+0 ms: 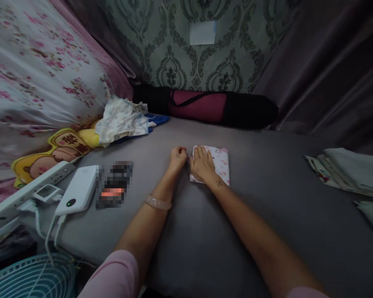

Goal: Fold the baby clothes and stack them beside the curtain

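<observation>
Folded cloth: a white piece with a pink print (222,163), folded into a neat rectangle, lies flat in the middle of the grey-covered bed (273,174), partly hidden by your right hand
Your right hand (202,164): open and flat, palm down over the left part of the folded cloth, fingers pointing to the far side, with a small dark mark near the wrist
Your left hand (178,159): closed, fingers curled in towards the thumb, just left of the folded cloth; you cannot tell from this view whether it pinches anything
Your left arm: a pale bracelet (158,202) circles it above the wrist, and a pink sleeve (116,267) ends nearer to you
Far side: a long black and maroon bag (199,106) lies across the bed below the patterned wall covering (170,54)
Far left: a crumpled pale cloth (119,120) rests beside a yellow cushion (70,142), with something blue (160,120) showing from under the cloth
Left: a white power bank (77,190) with a small green light lies between a white power strip (57,174) and a dark, pixelated object (113,186)
Near left: a teal fan (31,277) shows its grille below the power strip
Right: folded fabrics (354,169) lie in a stack, well apart from your right hand
</observation>
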`<state>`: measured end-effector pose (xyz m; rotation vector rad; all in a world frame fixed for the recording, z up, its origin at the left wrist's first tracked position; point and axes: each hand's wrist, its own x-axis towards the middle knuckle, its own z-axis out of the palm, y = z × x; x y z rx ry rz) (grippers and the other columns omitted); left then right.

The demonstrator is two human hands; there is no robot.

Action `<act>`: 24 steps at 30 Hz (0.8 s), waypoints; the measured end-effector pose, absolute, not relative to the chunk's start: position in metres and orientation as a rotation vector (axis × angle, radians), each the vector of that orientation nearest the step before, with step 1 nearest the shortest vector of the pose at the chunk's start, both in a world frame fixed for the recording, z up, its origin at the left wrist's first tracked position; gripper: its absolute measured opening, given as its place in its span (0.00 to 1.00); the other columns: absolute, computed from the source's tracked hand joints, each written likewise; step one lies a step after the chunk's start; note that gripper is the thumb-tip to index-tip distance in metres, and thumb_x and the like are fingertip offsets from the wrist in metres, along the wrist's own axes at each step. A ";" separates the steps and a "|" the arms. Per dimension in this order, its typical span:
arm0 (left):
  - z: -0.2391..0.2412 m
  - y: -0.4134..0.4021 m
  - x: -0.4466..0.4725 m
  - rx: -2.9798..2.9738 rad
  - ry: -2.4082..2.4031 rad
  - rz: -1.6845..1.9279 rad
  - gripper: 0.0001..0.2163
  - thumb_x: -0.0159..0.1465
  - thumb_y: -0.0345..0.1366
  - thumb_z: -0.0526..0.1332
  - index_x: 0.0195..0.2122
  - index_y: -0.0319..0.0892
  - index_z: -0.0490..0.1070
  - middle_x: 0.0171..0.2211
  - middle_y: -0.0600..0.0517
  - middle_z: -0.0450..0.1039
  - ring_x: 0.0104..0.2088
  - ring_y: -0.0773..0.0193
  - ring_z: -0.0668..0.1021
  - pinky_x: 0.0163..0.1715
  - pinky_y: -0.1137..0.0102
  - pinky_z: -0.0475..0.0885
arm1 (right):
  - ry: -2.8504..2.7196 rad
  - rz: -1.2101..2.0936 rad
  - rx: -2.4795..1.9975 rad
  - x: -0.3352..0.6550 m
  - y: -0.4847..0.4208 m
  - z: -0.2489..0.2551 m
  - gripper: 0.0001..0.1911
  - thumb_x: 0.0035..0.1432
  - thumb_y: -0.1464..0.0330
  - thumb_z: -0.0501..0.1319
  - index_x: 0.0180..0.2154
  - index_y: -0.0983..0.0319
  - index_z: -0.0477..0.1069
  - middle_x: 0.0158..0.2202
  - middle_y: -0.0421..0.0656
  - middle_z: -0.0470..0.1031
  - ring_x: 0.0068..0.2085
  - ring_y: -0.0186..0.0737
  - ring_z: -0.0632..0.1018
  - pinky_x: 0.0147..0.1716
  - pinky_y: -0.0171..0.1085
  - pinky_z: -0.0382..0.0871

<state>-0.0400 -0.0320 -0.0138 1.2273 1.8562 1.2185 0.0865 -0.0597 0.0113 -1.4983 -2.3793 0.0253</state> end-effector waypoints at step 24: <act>0.010 -0.056 -0.008 1.538 2.043 0.810 0.17 0.60 0.48 0.60 0.20 0.42 0.69 0.16 0.48 0.68 0.30 0.54 0.78 0.32 0.67 0.69 | -2.587 0.175 -1.335 0.204 -0.090 0.014 0.26 0.69 0.61 0.42 0.64 0.60 0.58 0.67 0.50 0.54 0.67 0.49 0.54 0.64 0.56 0.39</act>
